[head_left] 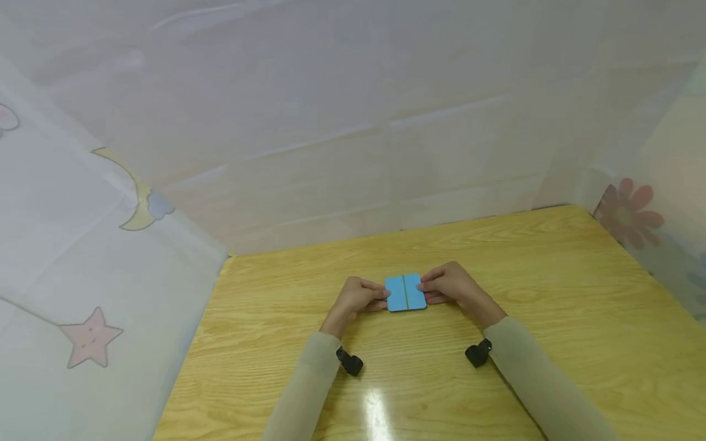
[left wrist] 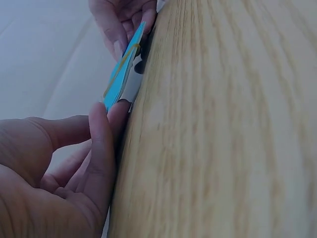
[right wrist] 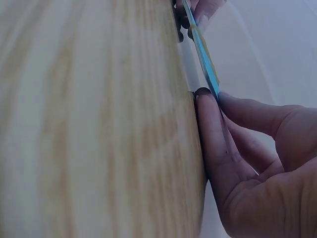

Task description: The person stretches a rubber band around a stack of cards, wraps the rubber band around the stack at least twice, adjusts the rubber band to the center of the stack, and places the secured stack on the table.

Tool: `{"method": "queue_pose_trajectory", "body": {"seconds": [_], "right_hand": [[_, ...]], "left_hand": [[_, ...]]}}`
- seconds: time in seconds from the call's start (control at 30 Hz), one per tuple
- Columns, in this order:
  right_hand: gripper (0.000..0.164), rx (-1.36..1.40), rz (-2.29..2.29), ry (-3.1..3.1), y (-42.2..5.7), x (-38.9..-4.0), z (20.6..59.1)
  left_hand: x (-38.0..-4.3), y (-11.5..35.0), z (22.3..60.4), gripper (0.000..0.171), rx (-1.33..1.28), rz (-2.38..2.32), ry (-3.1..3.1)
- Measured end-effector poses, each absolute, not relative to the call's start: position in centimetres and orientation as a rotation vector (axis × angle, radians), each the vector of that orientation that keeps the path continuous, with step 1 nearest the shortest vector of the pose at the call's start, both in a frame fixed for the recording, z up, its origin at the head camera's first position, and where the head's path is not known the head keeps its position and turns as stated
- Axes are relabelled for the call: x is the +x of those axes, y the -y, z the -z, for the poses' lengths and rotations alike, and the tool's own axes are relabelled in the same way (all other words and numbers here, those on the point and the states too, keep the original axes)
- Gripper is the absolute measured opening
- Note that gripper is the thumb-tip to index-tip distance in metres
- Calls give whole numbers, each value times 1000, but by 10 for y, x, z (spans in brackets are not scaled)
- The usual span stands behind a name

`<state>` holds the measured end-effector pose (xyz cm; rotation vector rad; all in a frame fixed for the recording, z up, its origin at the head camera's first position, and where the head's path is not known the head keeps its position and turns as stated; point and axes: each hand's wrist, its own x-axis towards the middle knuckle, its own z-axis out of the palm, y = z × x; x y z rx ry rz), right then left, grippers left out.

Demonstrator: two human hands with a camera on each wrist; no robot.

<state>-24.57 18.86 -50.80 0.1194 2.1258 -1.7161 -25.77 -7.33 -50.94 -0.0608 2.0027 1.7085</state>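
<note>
A small, thin stack of blue cards (head_left: pixel 396 295) with rounded corners lies low over the wooden table. Round its middle runs a yellowish rubber band (head_left: pixel 406 292). My left hand (head_left: pixel 357 295) pinches the left edge between thumb and fingers. At the opposite edge, my right hand (head_left: pixel 453 284) pinches it the same way. In the left wrist view the card stack (left wrist: pixel 119 79) is seen nearly edge-on, with pale layers below the blue top. The right wrist view shows the stack (right wrist: pixel 203 52) from its other side, fingertips beneath and thumb on top.
The wood-grain table (head_left: pixel 276 367) carries a bright light reflection near its front. A pale sheet wall (head_left: pixel 353 153) rises behind the table, and a printed one (head_left: pixel 66 257) stands at the left. Small black devices (head_left: pixel 351 362) sit at both wrists.
</note>
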Motion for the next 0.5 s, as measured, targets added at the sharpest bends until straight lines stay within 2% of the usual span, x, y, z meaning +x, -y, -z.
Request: {"method": "queue_pose_trajectory", "body": {"seconds": [0.27, 0.5], "right_hand": [[39, 93, 1641, -2181, -188, -246, 504], [35, 102, 1615, -2194, -187, -247, 502]], "left_hand": [[-259, 72, 507, 19, -63, -1697, -2005], [-260, 72, 507, 13, -48, -1656, -2043]]}}
